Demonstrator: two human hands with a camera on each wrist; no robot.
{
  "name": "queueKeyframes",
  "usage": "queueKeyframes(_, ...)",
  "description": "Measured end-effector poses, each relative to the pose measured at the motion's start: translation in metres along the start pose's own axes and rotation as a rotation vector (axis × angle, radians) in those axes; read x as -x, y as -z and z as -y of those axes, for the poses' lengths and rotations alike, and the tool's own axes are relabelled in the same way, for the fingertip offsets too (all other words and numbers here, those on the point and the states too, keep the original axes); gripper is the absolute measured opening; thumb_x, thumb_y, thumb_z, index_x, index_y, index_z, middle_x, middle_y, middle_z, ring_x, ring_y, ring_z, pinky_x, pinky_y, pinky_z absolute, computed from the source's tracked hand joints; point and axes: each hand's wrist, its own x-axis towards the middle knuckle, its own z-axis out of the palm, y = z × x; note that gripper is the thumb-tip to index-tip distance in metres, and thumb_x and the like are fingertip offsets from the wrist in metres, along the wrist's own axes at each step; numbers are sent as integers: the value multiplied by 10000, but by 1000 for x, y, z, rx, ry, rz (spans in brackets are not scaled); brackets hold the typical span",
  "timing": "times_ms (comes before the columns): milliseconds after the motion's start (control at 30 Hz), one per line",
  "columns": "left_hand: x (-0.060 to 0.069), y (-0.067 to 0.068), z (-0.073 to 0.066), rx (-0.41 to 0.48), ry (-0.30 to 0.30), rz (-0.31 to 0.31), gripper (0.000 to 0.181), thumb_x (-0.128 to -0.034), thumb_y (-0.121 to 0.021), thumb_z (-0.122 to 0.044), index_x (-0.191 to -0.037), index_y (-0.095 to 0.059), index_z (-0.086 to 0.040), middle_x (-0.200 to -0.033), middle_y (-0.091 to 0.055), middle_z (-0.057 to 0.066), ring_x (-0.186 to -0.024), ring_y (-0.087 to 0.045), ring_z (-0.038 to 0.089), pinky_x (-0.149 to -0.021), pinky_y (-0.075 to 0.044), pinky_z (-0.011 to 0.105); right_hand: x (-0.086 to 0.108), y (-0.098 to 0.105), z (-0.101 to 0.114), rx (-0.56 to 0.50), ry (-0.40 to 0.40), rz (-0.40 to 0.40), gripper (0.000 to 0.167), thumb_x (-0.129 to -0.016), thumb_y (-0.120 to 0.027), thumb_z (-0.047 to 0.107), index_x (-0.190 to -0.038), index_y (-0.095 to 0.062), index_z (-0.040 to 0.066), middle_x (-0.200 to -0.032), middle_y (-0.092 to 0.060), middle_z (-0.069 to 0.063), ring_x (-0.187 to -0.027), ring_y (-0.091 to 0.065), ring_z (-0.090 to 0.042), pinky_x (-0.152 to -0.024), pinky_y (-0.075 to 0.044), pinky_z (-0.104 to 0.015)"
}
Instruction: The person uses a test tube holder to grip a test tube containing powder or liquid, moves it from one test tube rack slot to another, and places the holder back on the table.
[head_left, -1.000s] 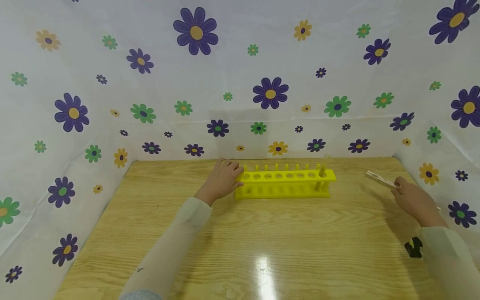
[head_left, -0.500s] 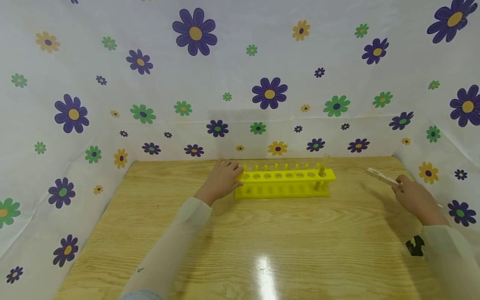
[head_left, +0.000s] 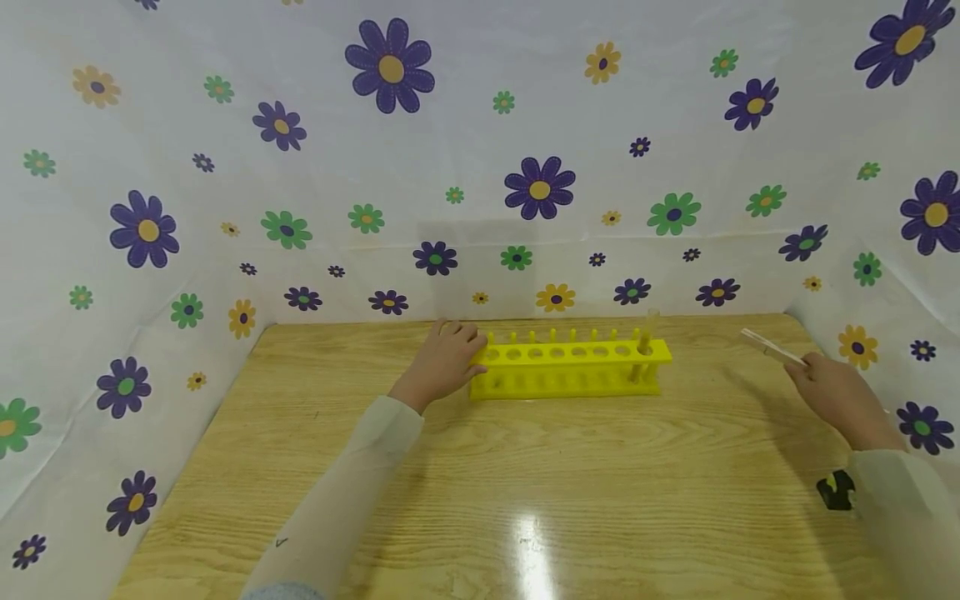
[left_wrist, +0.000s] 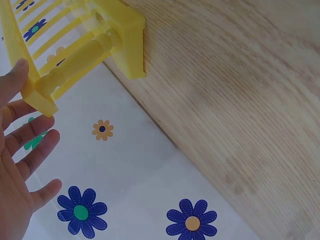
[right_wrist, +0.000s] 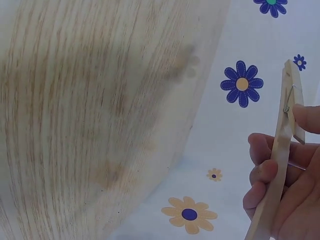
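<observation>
- Rack [head_left: 570, 384] of bright yellow plastic stands upright toward the back of the wooden table [head_left: 525, 467], its long side facing the person and a row of round holes along its top bar, with short pegs rising in a line behind them.
- One clear test tube [head_left: 651, 325] stands in the hole at the person's right end of the rack, its upper part well above the bar and the lower part showing beneath it.
- From where I stand, the left hand [head_left: 442, 358] has hold of the opposite end of the rack. The left wrist view shows the thumb on the top bar and the index finger against its other side, so the end is pinched; the remaining fingers are spread apart beside it.
- Well over to the person's right, the right hand [head_left: 840, 400] grasps a wooden clamp [head_left: 775, 347], fingers curled round the long handle and thumb on the short leg, just by the metal spring [right_wrist: 287, 108].
- The clamp is held above the table, tilted, its tip pointing away from the person and toward the rack's side, apart from the tube.
- Near the right sleeve [head_left: 896, 492] shows a small black thing [head_left: 836, 490] with a yellowish patch; I can't tell what it is.
- White sheeting [head_left: 465, 125] printed with purple, green and orange flowers hangs behind the table and along both sides.
</observation>
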Motion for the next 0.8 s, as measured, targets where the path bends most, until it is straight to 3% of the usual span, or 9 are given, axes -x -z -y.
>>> queueKeyframes(367,-1,-4,1,3,4,3,357,-877,-629,-395,-1128,-544,-156,-1142,-556,40,-1124,-515,263,-1092,-308,496,1,9,9,3,12,-17,448,-1016,-370,313,-849,-497,-84,-610,-414,-66,-555,-421,-196,-499,-323,-290)
queueKeyframes(800,0,1,0,-13,3,0,378,-877,-627,-406,-1147,-555,-152,-1158,-564,43,-1121,-526,267,-1079,-328,493,-1,20,16,41,36,-18,428,-1011,-401,309,-1010,-506,-106,-685,-480,-106,-612,-456,-220,-535,-358,-317)
